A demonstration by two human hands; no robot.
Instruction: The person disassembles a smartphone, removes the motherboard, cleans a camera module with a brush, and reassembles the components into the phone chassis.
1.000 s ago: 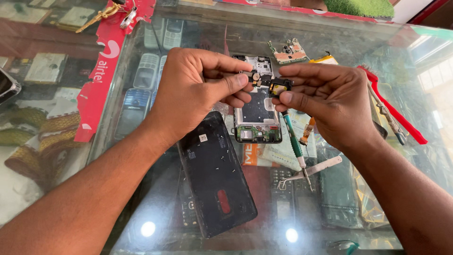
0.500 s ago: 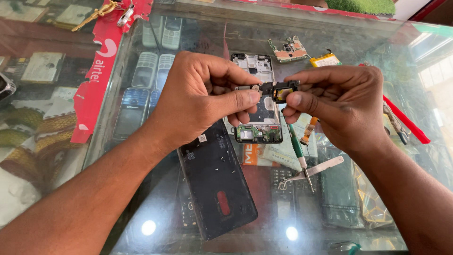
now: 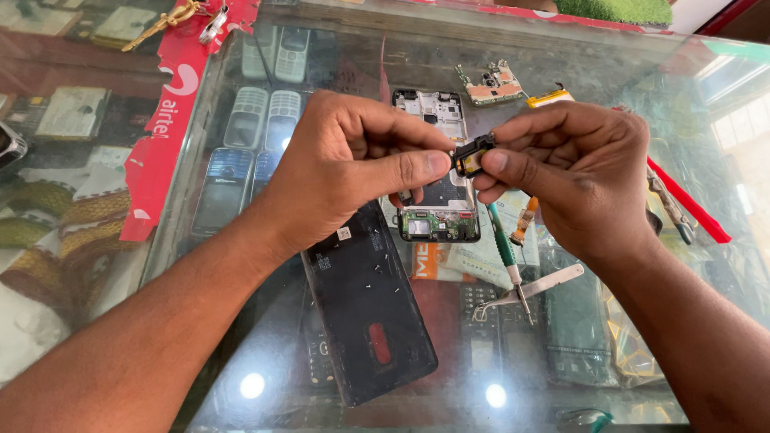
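My left hand and my right hand meet above a glass counter, both pinching a small black phone part between thumb and fingers. Directly under the hands lies an opened phone frame with a green circuit board at its near end. A black phone back cover lies below my left wrist, with several tiny screws on it. A green-handled screwdriver and metal tweezers lie beside the frame, under my right hand.
A loose circuit board and a small yellow part lie at the far side. Red-handled pliers sit right of my right hand. Old keypad phones show under the glass. A red banner strip runs along the counter's left edge.
Both hands stay together on the small black part, turning it slightly between the fingertips. The view has shifted a little; the things on the counter have not moved.
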